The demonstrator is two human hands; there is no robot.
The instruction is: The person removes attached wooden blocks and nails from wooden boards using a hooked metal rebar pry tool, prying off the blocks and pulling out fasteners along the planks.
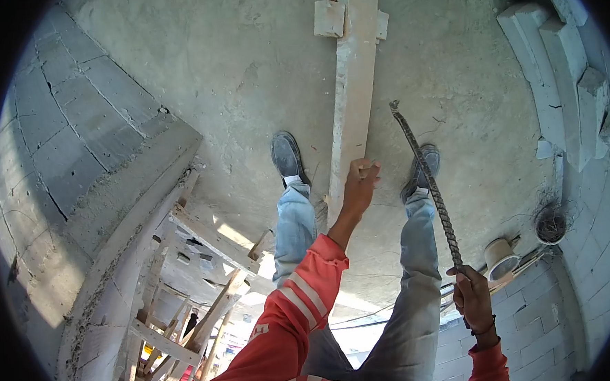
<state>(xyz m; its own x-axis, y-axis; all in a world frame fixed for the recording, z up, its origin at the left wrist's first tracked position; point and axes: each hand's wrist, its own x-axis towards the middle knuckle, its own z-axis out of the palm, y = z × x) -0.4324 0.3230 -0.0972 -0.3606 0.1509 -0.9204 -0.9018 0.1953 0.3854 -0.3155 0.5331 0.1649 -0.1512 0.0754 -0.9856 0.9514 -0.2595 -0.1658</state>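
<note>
My right hand (473, 297) is closed round the lower end of a ribbed steel rebar rod (435, 190). The rod slants up and to the left, and its short bent tip is over the floor beyond my right shoe. Over a long timber beam (356, 84) that lies between my feet is my left hand (361, 184), its fingers curled in a pinch. Whatever they hold, if anything, is too small to make out. Small wood blocks (329, 18) are fixed across the beam's far end.
Both shoes (287, 155) stand on the concrete floor (244, 76), one each side of the beam. A block wall (60, 120) rises at left, above a timber frame (214, 236). Pale blocks (537, 75) lean at right, near a bucket (501, 259) and a tangle of wire (550, 223).
</note>
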